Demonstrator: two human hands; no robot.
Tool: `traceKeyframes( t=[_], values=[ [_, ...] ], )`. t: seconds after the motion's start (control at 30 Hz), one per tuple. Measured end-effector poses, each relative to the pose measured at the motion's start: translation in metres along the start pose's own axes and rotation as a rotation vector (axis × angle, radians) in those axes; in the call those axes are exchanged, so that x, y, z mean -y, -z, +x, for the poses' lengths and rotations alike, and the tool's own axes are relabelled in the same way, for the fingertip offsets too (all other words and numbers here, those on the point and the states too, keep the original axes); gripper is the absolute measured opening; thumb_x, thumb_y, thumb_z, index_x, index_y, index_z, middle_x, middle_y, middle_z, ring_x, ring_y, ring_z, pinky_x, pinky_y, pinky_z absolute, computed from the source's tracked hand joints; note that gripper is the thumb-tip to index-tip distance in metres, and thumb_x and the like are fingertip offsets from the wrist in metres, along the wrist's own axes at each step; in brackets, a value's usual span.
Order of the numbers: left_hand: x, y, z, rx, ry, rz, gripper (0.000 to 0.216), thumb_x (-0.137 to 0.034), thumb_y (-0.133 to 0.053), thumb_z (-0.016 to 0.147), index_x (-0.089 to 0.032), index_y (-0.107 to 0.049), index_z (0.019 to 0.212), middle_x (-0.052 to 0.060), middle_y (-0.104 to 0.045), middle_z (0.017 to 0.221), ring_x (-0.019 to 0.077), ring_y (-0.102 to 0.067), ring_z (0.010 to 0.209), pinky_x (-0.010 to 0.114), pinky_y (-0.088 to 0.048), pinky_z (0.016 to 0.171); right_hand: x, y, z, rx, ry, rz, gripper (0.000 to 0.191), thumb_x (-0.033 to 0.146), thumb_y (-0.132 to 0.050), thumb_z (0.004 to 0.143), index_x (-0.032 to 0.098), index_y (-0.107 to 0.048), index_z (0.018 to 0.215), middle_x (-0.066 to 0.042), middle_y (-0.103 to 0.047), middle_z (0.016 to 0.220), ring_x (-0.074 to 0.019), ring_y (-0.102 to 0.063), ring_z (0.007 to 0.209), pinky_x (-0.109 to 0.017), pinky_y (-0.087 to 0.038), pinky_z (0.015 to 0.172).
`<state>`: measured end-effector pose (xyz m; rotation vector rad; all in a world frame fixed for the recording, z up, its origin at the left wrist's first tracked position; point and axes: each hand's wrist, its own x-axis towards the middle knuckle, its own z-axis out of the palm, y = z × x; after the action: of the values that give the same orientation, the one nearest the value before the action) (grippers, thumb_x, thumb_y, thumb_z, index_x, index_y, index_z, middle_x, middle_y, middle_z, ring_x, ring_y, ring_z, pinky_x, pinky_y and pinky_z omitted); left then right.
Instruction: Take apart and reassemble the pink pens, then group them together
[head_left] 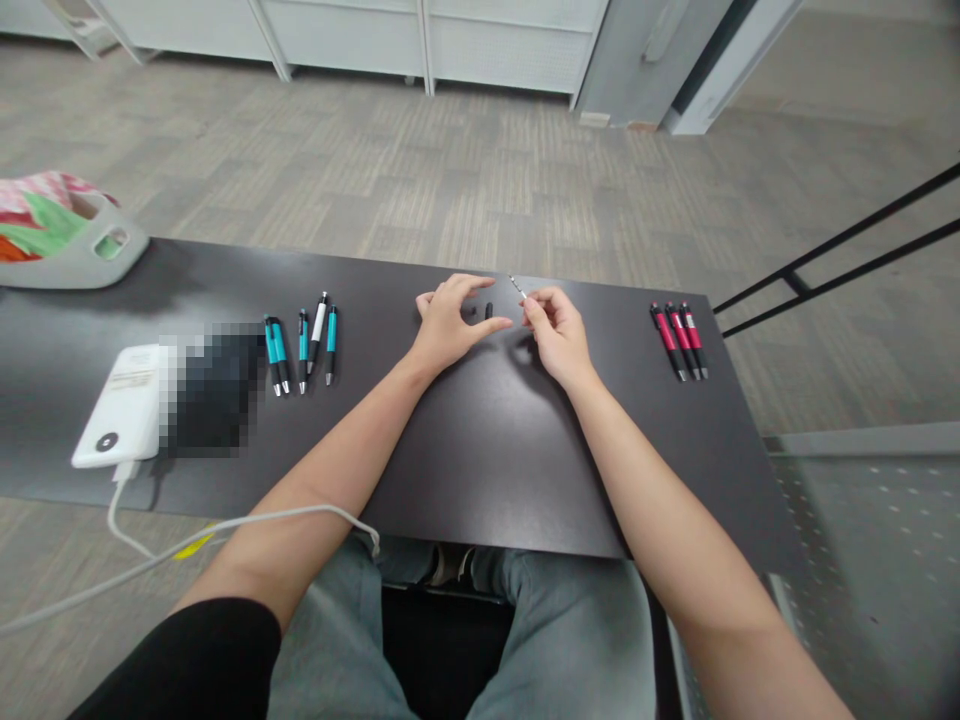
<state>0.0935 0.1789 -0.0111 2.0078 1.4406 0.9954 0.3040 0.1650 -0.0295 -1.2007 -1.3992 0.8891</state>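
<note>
My left hand [452, 322] hovers over the far middle of the dark table, its thumb and fingers spread apart around nothing. A small black cylindrical piece [489, 311] shows between the thumb and fingers and does not appear gripped. My right hand [556, 330] pinches a thin whitish stick with dark marks [517, 288] between thumb and fingertips. It points up and to the left; its exact kind is too small to make out. To the left lie several turquoise pens [303, 350] and one white pen [318, 325]. Three red pens [679, 340] lie side by side at the right.
A white power bank [120, 405] with a cable [247, 518] is on the left, beside a blurred-out dark object [214, 390]. The cable crosses my left forearm. A pale basket [124, 245] with colourful cloth stands at the far left. Black bars [795, 285] rise beyond the table's right edge.
</note>
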Motion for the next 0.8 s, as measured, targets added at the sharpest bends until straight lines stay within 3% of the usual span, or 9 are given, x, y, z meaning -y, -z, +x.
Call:
traceKeyframes(
  t=[0.23,0.33,0.47,0.63,0.8],
  values=[
    [0.002,-0.006,0.005,-0.092,-0.063,-0.393,0.02,-0.044,-0.088,0.106,-0.028,-0.087,0.118,0.006,-0.091,0.116,0.0285,-0.083,0.116,0.047,-0.058,0.12,0.001,0.0,-0.005,0.09,0.108,-0.042,0.034,0.061,-0.076,0.11,0.029,-0.067,0.1,0.002,-0.068,0.084,-0.0206,-0.059,0.078,-0.038,-0.05,0.085],
    [0.006,-0.011,0.008,-0.125,-0.054,-0.5,0.028,-0.054,-0.088,0.105,-0.027,-0.086,0.105,0.007,-0.09,0.11,0.0271,-0.084,0.109,0.044,-0.063,0.112,0.003,-0.001,-0.006,0.11,0.133,-0.062,0.031,0.057,-0.075,0.11,0.029,-0.068,0.1,0.002,-0.068,0.085,-0.0205,-0.057,0.077,-0.038,-0.05,0.085],
    [0.011,-0.015,0.013,-0.202,-0.002,-0.636,0.042,-0.067,-0.088,0.104,-0.026,-0.079,0.102,0.008,-0.089,0.103,0.0257,-0.086,0.102,0.042,-0.067,0.102,0.006,-0.001,-0.005,0.068,0.087,-0.107,0.03,0.056,-0.077,0.108,0.029,-0.067,0.097,0.002,-0.068,0.083,-0.0209,-0.056,0.078,-0.039,-0.052,0.086],
    [0.008,-0.011,0.012,-0.272,0.017,-0.566,0.035,-0.061,-0.083,0.109,-0.027,-0.075,0.106,0.009,-0.091,0.112,0.0253,-0.086,0.106,0.043,-0.066,0.106,0.002,0.004,0.001,-0.037,0.047,-0.07,0.034,0.06,-0.078,0.107,0.03,-0.067,0.096,0.002,-0.066,0.082,-0.0211,-0.057,0.08,-0.038,-0.051,0.085],
    [-0.001,-0.005,0.0,-0.11,-0.071,-0.173,0.007,-0.036,-0.079,0.11,-0.031,-0.083,0.107,0.003,-0.092,0.116,0.0293,-0.084,0.114,0.055,-0.05,0.125,-0.001,0.009,0.008,-0.125,0.043,0.004,0.038,0.066,-0.079,0.105,0.03,-0.066,0.097,0.002,-0.064,0.082,-0.0209,-0.059,0.08,-0.038,-0.052,0.086]
  ],
)
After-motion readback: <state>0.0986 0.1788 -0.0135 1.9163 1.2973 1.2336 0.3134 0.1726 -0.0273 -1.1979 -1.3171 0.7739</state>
